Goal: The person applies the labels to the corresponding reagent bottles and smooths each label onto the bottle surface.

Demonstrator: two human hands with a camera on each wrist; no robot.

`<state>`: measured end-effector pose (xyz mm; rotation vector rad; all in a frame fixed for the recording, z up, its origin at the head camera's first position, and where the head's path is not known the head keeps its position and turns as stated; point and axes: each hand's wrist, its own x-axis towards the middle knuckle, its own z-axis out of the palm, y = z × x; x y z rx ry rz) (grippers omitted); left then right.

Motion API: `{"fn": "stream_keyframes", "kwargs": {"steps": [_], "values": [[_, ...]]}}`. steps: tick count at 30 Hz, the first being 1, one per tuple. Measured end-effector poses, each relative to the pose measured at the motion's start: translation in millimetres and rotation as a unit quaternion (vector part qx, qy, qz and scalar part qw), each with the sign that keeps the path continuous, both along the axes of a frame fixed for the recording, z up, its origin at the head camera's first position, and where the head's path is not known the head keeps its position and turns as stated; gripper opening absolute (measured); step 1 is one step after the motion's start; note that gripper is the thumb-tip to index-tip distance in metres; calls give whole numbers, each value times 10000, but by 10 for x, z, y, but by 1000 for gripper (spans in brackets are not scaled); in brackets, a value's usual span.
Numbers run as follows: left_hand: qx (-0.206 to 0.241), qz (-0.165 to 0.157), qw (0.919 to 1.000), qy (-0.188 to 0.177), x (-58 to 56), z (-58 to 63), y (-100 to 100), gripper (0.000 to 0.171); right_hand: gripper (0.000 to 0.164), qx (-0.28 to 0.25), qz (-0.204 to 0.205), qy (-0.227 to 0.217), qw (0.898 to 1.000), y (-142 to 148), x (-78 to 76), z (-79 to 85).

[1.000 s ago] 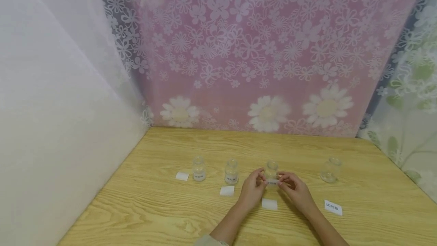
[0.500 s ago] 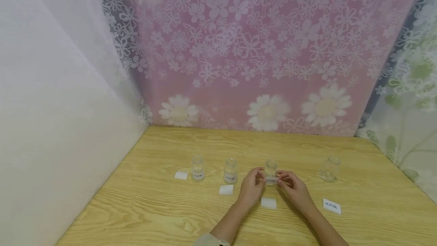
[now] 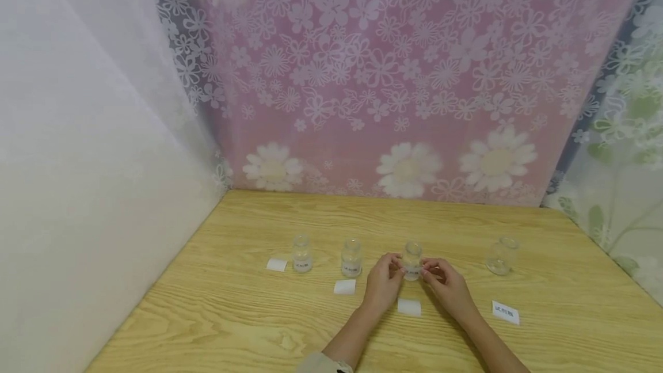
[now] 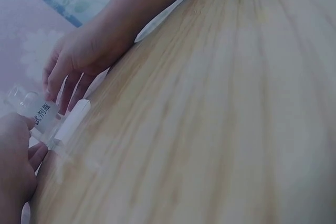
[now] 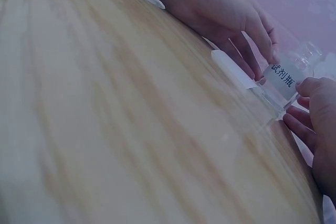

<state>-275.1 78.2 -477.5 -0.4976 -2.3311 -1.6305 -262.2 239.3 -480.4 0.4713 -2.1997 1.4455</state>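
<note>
A small clear glass bottle (image 3: 412,251) stands upright on the table between my two hands. Across its front lies a white label (image 5: 284,78) printed with dark characters. My left hand (image 3: 382,284) pinches the label's left end at the glass. On the other side my right hand (image 3: 449,288) pinches the right end, its thumb at the label's edge in the right wrist view. Both hands' other fingers curl beside the bottle. A blank white paper piece (image 3: 409,307) lies just in front of it.
Two labelled bottles, one nearer (image 3: 351,258) and one farther left (image 3: 302,254), each have a blank paper piece (image 3: 345,287) close by. At the right stands an unlabelled bottle (image 3: 501,257), with a printed label (image 3: 505,312) before it. A flowered curtain (image 3: 336,102) hangs behind the table.
The label, stretched straight between the fingers before, now lies closer against the bottle. Both hands stay nearly in place; the other bottles and papers have not moved.
</note>
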Motion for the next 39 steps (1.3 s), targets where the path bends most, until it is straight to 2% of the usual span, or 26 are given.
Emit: {"fn": "stream_keyframes", "kwargs": {"steps": [9,16,20,25,29,33,39], "values": [[218,136,9997,48,-4,9,6,11,8,-123,-59,90,9999,-37,-1,25],[443,232,9987,-94,-39,3,7,11,8,-321,-328,-436,9980,-47,-2,57],[629,141,9977,-198,-42,2,-1,13,14,-412,-273,-581,9971,-49,-2,64],[846,-216,9949,-505,-41,-8,-38,15,32,-38,-4,-615,9981,-45,4,66],[891,-512,9926,-640,-50,-13,-67,31,46,379,68,-694,9968,-55,-2,67],[789,-590,9937,-535,-57,-6,-63,36,54,793,-136,-753,9939,-86,-39,44],[1021,-504,9926,-418,-49,4,-29,32,60,1350,-554,-470,9882,-130,-80,9]]}}
